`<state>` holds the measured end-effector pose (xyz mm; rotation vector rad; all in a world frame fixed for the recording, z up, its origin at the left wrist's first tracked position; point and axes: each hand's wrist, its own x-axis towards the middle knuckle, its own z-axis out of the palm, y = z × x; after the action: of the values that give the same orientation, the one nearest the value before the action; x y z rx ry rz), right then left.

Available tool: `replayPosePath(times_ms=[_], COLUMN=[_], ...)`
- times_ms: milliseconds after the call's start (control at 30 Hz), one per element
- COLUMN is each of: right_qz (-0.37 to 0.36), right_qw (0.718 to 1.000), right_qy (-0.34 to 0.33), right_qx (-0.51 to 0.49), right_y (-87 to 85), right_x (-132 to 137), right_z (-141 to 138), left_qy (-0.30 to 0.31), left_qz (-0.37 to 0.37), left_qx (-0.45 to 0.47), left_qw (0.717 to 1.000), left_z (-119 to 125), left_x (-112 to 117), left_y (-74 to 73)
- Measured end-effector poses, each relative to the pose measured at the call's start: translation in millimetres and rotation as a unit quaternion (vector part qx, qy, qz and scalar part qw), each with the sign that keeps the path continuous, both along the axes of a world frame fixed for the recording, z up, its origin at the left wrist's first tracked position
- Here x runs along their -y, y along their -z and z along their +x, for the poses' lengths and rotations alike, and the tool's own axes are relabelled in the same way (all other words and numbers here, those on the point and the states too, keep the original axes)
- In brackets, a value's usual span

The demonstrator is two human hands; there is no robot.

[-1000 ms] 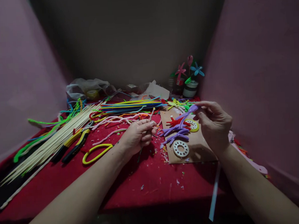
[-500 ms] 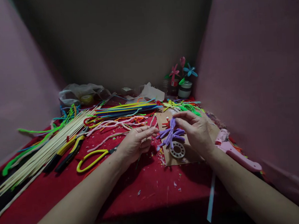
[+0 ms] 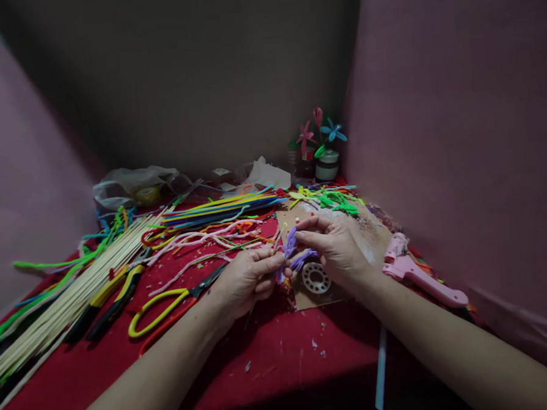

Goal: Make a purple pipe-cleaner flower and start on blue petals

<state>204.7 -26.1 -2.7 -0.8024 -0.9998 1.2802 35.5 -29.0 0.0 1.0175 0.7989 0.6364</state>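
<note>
One purple pipe-cleaner bundle (image 3: pixel 290 242), mid-frame | right hand (image 3: pixel 334 243) pinches it; left hand (image 3: pixel 252 274) meets it, hold partly hidden | risk: uneven pull could splay strands

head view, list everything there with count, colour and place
walls: 3, pink sides, dark back
cloth: 1, red, underneath
jar: 1, white/dark, rear right
flowers: 3, pink/blue, above jar
paper: count unclear, white, rear
bag: 1, clear, rear left
sticks: many, pale, left
strands: many, mixed, rear and left
pliers: 1, yellow/black, left
scissors: 1, yellow/red handles, left
cardboard: 1, brown, centre right
ring: 1, white, on cardboard
glue gun: 1, pink, right
clear rod: 1, bluish, lower right
purple strips: several, purple, centre
thin stem: 1, pale tip, centre
left hand: 1, bare, grip on thin stem
right hand: 1, bare, grip on purple strips
</note>
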Motion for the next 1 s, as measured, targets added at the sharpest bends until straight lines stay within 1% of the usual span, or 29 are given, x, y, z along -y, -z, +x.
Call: replayPosePath(times_ms=[100,200,333,400,467,533,600,633,667,700,733,767,800,867,900,967,1000], right_qz=[-0.043,-0.063,-0.074,-0.067,-0.061,-0.049,-0.001,0.03,0.058,0.074,0.081,0.095,0.1,0.123,0.129,0.121,0.115], right_qw=[0.997,0.993,0.991,0.992,0.995,0.997,0.997,0.993,0.982,0.962,0.93,0.887,0.84,0.741,0.699,0.635,0.614], right_qy=[-0.012,-0.014,-0.026,-0.038,-0.055,-0.059,-0.015,0.024,0.075,0.129,0.194,0.244,0.268,0.292,0.304,0.31,0.31], right_qx=[-0.058,-0.096,-0.106,-0.096,-0.061,0.002,0.07,0.111,0.165,0.231,0.303,0.38,0.461,0.592,0.635,0.697,0.716], right_y=[0.0,1.0,2.8,0.1,-7.6,-19.4,-31.1,-35.1,-36.9,-36.1,-32.5,-26.3,-17.8,2.8,13.4,31.8,38.7], right_x=[-1.8,-3.3,-4.5,-4.5,-2.7,3.0,14.7,22.9,32.3,42.6,53.1,63.3,72.7,88.1,93.9,102.0,104.5], right_z=[-1.2,-2.0,-2.8,-1.4,3.6,13.6,28.4,37.2,46.8,56.8,67.3,77.9,88.7,109.1,118.2,132.3,136.9], left_qy=[0.0,-0.018,-0.039,-0.042,-0.048,-0.058,-0.07,-0.075,-0.081,-0.089,-0.098,-0.107,-0.116,-0.128,-0.131,-0.132,-0.131], left_qz=[0.013,0.037,0.047,0.046,0.043,0.045,0.061,0.071,0.081,0.088,0.093,0.095,0.097,0.1,0.104,0.11,0.111], left_qx=[0.014,0.017,0.016,0.01,0.001,-0.004,-0.002,0.0,0.001,0.001,0.001,-0.001,-0.003,-0.006,-0.007,-0.004,0.0], left_qw=[1.0,0.999,0.998,0.998,0.998,0.997,0.996,0.995,0.993,0.992,0.991,0.99,0.989,0.987,0.986,0.985,0.985], left_z=[0.3,0.7,1.1,0.7,-0.7,-3.3,-6.7,-8.4,-10.0,-11.2,-12.1,-12.6,-12.7,-11.9,-11.3,-9.8,-9.1], left_x=[-0.1,-1.0,-1.2,0.0,1.4,2.1,1.3,0.3,-0.8,-2.1,-3.3,-4.4,-5.3,-6.6,-7.1,-8.0,-8.4], left_y=[-1.6,-2.5,-3.2,-4.5,-6.7,-9.0,-10.6,-10.9,-10.8,-10.4,-9.7,-8.8,-7.8,-6.1,-5.4,-4.7,-4.6])
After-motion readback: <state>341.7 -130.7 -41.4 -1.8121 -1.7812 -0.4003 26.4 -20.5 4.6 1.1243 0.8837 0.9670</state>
